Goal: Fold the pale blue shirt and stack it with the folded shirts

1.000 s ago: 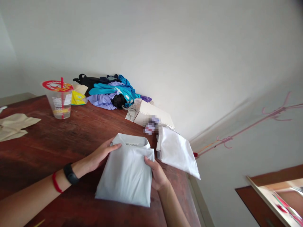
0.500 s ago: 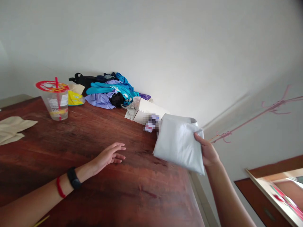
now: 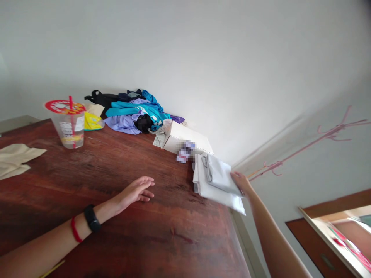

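A folded white shirt (image 3: pixel 218 175) lies on top of another folded white garment (image 3: pixel 213 191) at the right edge of the dark wooden table (image 3: pixel 116 173). My right hand (image 3: pixel 240 182) rests on the right end of the top shirt, fingers still against the cloth. My left hand (image 3: pixel 135 192) hovers just over the middle of the table, fingers spread, holding nothing. A black band and a red string sit on that wrist.
A white cardboard box (image 3: pixel 187 143) stands behind the folded stack. A heap of blue, purple and black clothes (image 3: pixel 135 112) lies by the wall. A plastic cup (image 3: pixel 69 123) with a red straw and a beige cloth (image 3: pixel 14 160) are at the left.
My right hand carried the folded white shirt from the table's middle to the right and laid it on the other folded garment. My left hand let go and stayed near the middle.
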Tool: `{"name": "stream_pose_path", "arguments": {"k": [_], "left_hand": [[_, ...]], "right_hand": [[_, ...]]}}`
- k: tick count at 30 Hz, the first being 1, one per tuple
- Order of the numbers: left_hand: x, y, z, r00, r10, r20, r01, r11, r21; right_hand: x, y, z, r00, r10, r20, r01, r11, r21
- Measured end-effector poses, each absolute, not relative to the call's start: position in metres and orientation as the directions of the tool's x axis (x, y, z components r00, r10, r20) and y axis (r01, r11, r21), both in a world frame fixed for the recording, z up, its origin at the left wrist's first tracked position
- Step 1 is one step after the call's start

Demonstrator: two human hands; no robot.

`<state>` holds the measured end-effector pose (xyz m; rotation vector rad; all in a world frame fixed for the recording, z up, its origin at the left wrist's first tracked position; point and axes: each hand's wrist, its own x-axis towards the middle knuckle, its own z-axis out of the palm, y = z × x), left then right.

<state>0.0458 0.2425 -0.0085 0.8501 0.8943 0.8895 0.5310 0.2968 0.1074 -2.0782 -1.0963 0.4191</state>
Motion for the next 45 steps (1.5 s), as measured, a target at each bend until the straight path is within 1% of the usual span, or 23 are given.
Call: {"name": "stream_pose_path", "arguments": {"k": [2, 3, 4, 5, 7, 8, 10, 11, 12, 14, 16, 19, 23, 27, 31, 37, 39, 40, 42, 45], "left_hand": [[0.045, 0.245, -0.012, 0.362, 0.892, -0.269, -0.256, 0.373, 0.892], [0.045, 0.246, -0.014, 0.374, 0.890, -0.262, -0.245, 0.367, 0.898], [0.045, 0.246, -0.015, 0.388, 0.887, -0.251, -0.229, 0.357, 0.906], [0.045, 0.246, -0.017, 0.399, 0.887, -0.234, -0.213, 0.338, 0.917], [0.046, 0.242, -0.018, 0.395, 0.903, -0.171, -0.180, 0.259, 0.949], [0.047, 0.239, -0.018, 0.384, 0.914, -0.128, -0.155, 0.200, 0.967], [0.048, 0.232, -0.016, 0.378, 0.926, -0.016, -0.061, 0.042, 0.997], [0.049, 0.228, -0.014, 0.391, 0.919, 0.044, 0.006, -0.050, 0.999], [0.049, 0.225, -0.012, 0.415, 0.905, 0.095, 0.076, -0.138, 0.987], [0.050, 0.220, -0.008, 0.474, 0.864, 0.167, 0.190, -0.286, 0.939], [0.051, 0.216, -0.007, 0.513, 0.833, 0.207, 0.254, -0.377, 0.891], [0.052, 0.214, -0.010, 0.537, 0.810, 0.236, 0.301, -0.445, 0.843], [0.053, 0.213, -0.014, 0.552, 0.799, 0.238, 0.322, -0.468, 0.823], [0.054, 0.213, -0.012, 0.565, 0.800, 0.200, 0.337, -0.446, 0.829], [0.054, 0.214, -0.013, 0.564, 0.805, 0.184, 0.346, -0.433, 0.832], [0.051, 0.213, -0.012, 0.553, 0.799, 0.237, 0.346, -0.479, 0.807], [0.051, 0.212, -0.011, 0.538, 0.806, 0.247, 0.369, -0.489, 0.790], [0.051, 0.212, -0.011, 0.516, 0.816, 0.260, 0.396, -0.496, 0.773], [0.051, 0.214, -0.009, 0.454, 0.826, 0.334, 0.459, -0.538, 0.707], [0.049, 0.219, -0.007, 0.418, 0.773, 0.477, 0.502, -0.634, 0.588]], "right_hand": [[0.526, 0.293, 0.111, 0.583, 0.790, 0.188, 0.646, -0.311, -0.697], [0.519, 0.288, 0.114, 0.549, 0.787, 0.282, 0.699, -0.247, -0.672], [0.508, 0.281, 0.115, 0.482, 0.781, 0.396, 0.761, -0.149, -0.631], [0.493, 0.273, 0.115, 0.378, 0.770, 0.514, 0.816, -0.014, -0.578], [0.454, 0.251, 0.110, 0.183, 0.744, 0.642, 0.816, 0.249, -0.521], [0.432, 0.239, 0.104, 0.106, 0.742, 0.661, 0.785, 0.346, -0.514], [0.385, 0.216, 0.086, -0.073, 0.805, 0.589, 0.670, 0.477, -0.569], [0.363, 0.208, 0.074, -0.196, 0.835, 0.514, 0.611, 0.514, -0.602], [0.343, 0.201, 0.062, -0.303, 0.838, 0.453, 0.573, 0.540, -0.616], [0.309, 0.195, 0.037, -0.429, 0.812, 0.396, 0.566, 0.584, -0.582], [0.285, 0.196, 0.015, -0.492, 0.795, 0.354, 0.550, 0.599, -0.582], [0.267, 0.201, -0.007, -0.466, 0.818, 0.337, 0.489, 0.556, -0.673], [0.269, 0.200, -0.014, -0.436, 0.845, 0.310, 0.405, 0.492, -0.770], [0.277, 0.197, -0.012, -0.389, 0.885, 0.255, 0.356, 0.400, -0.845], [0.279, 0.200, -0.013, -0.378, 0.897, 0.229, 0.337, 0.364, -0.869], [0.281, 0.204, -0.017, -0.370, 0.900, 0.230, 0.348, 0.364, -0.864], [0.282, 0.203, -0.017, -0.373, 0.899, 0.230, 0.352, 0.366, -0.861], [0.282, 0.203, -0.017, -0.373, 0.900, 0.227, 0.350, 0.364, -0.863], [0.281, 0.202, -0.016, -0.372, 0.901, 0.223, 0.344, 0.357, -0.869], [0.281, 0.202, -0.013, -0.361, 0.908, 0.213, 0.337, 0.340, -0.878]]}}
